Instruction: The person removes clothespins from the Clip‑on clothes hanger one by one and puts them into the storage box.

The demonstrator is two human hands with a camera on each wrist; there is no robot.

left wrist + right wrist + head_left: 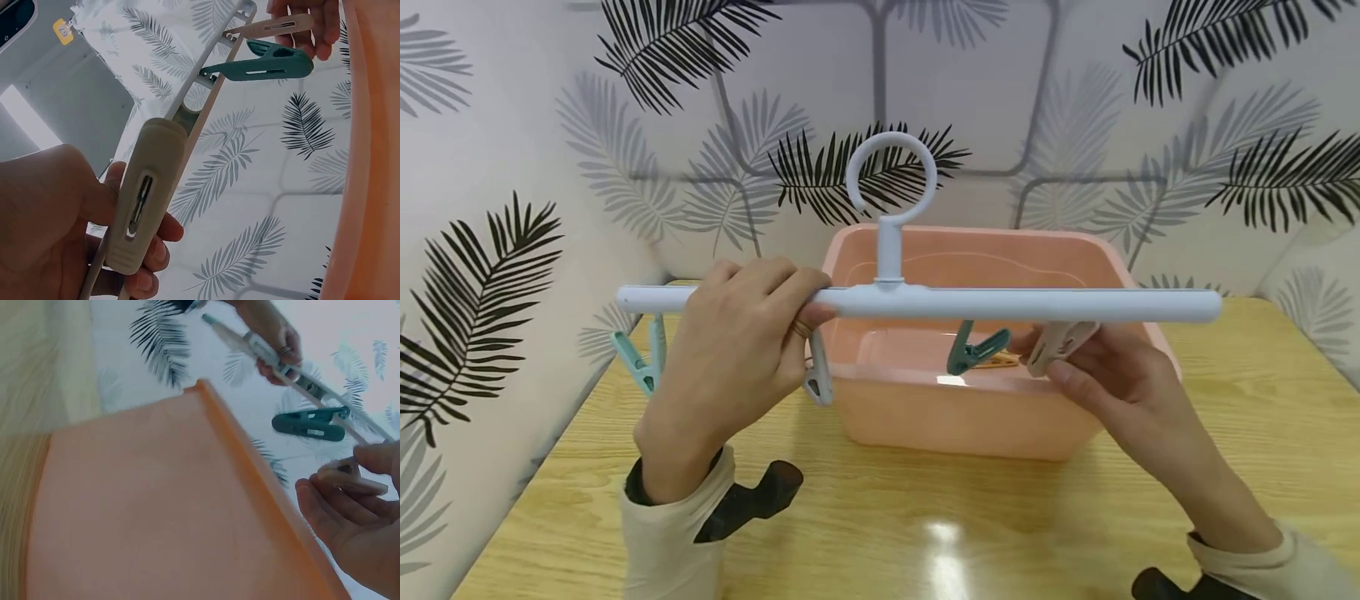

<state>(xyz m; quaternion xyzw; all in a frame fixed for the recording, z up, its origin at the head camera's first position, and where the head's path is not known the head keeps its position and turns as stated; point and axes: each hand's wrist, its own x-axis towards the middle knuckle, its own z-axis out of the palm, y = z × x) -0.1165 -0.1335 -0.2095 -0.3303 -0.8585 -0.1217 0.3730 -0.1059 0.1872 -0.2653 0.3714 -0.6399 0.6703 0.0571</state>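
A pale blue clip hanger (1015, 304), its round hook upward, is held level above the table's near side. My left hand (726, 350) grips its bar left of the hook. With thumb and fingers, my right hand (1131, 396) pinches a beige clothespin (1060, 346) under the bar's right part. A dark green clothespin (976, 352) hangs from the bar just left of it. Near my left hand are a light grey clothespin (818, 379) and, toward the bar's left end, a light teal clothespin (643, 360). The left wrist view shows the green clothespin (269, 65) attached at the bar's underside.
Behind and below the hanger stands a peach plastic basin (958, 421) on the wood-grain table (880, 517). A yellowish clothespin (1000, 360) shows inside the basin. Leaf-patterned covering (497, 167) rises behind the table and along its left side.
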